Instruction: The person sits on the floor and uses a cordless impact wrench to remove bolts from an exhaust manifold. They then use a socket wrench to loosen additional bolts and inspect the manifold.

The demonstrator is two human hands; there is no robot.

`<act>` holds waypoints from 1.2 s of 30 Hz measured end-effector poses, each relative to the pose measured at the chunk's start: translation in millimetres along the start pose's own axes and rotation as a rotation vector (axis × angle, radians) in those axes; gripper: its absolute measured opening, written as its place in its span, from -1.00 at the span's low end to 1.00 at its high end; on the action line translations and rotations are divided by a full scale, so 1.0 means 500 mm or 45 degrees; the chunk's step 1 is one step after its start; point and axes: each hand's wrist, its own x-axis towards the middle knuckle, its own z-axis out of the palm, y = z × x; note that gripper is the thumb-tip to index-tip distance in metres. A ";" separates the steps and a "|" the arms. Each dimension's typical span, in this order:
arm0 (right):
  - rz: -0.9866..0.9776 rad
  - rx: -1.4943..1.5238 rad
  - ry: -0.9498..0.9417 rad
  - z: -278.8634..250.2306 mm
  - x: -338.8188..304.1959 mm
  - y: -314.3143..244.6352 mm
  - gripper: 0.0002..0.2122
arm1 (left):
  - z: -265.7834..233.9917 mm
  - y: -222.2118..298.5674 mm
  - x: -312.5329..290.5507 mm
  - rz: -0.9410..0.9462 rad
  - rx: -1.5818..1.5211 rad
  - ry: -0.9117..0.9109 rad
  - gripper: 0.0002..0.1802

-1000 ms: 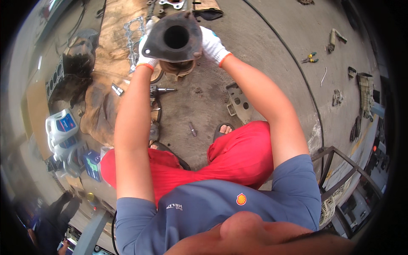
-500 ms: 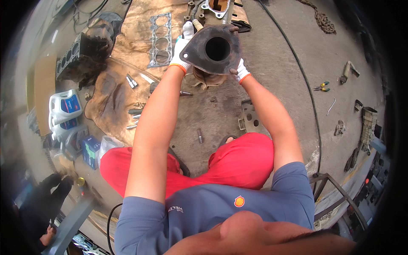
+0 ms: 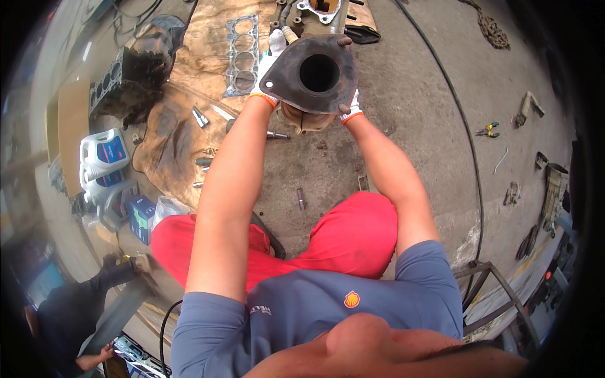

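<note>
A rusty exhaust part with a dark, roughly triangular flange (image 3: 283, 82) is held up at arm's length, its round bore facing me. My left hand (image 3: 270, 63), in a white glove with an orange cuff, grips its left side, the thumb lying along the edge. On the lower right, my right hand (image 3: 352, 108) wears the same kind of glove; the flange covers most of its fingers. Bolts stick out at the flange's right corners. Beneath it bulges the tan, rusty body (image 3: 305, 121). An engine part with a bright rectangular port face (image 3: 324, 19) lies just beyond.
A head gasket (image 3: 242, 63) lies on stained cardboard (image 3: 179, 120) near a blackened engine block (image 3: 120, 91). White jugs (image 3: 104, 154) and a blue box (image 3: 140, 219) stand at left. Pliers (image 3: 488, 130) and a cable (image 3: 457, 107) lie at right. Another person (image 3: 75, 309) is at lower left.
My right forearm has swung inward to the left, and the exhaust part has shifted slightly left in my grip. The perforated metal piece near my right knee is now mostly hidden. The other person has moved.
</note>
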 end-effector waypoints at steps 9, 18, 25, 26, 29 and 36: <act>0.027 0.260 0.305 0.035 -0.048 0.020 -0.85 | -0.012 -0.001 -0.006 0.004 0.014 -0.017 -0.62; -0.020 0.343 0.328 0.045 -0.066 0.016 -0.79 | -0.018 -0.012 0.003 0.011 0.007 -0.022 -0.65; 0.086 0.379 0.261 0.063 -0.074 0.035 -0.77 | -0.022 -0.010 0.005 0.026 0.005 -0.007 -0.67; 0.122 0.398 0.231 0.057 -0.078 0.045 -0.77 | -0.018 -0.007 0.003 0.028 0.000 -0.004 -0.68; 0.193 0.425 0.154 0.033 -0.075 0.068 -0.75 | -0.006 0.000 0.005 0.039 -0.007 0.009 -0.69; 0.328 0.122 -0.010 -0.018 -0.063 -0.016 -0.73 | -0.003 -0.002 -0.007 0.036 0.012 0.048 -0.70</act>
